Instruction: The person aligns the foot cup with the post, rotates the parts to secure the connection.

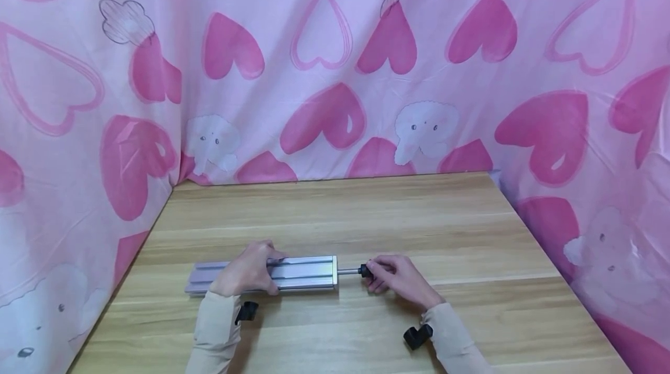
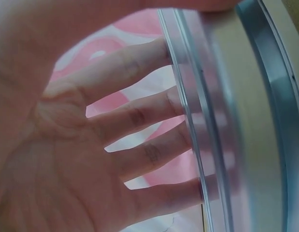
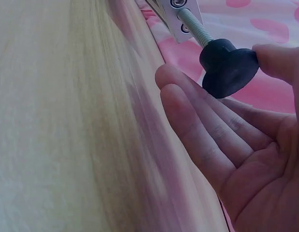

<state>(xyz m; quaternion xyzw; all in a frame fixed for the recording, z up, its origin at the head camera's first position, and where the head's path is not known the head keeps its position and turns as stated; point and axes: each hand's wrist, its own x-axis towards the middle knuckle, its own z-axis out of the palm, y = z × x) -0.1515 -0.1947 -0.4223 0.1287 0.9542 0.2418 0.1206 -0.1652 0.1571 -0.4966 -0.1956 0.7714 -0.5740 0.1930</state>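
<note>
A silver aluminium profile [image 1: 309, 274] with long grooves lies sideways in front of me, close over the table. My left hand [image 1: 247, 269] grips it across its middle, thumb on the near side and fingers on the far side. The left wrist view shows the spread fingers [image 2: 135, 108] meeting the grooved metal. From the end plate [image 1: 335, 272] at the right, a threaded rod [image 3: 195, 28] sticks out, tipped with a black round levelling foot [image 3: 230, 72]. My right hand [image 1: 400, 281] pinches that foot between thumb and fingers.
The wood-grain table [image 1: 419, 217] reaches back to a pink heart-patterned cloth [image 1: 324, 118], which hangs at the back and along both sides. A black wrist mount [image 1: 248, 311] sits by the left sleeve, and another black mount [image 1: 417, 337] by the right sleeve.
</note>
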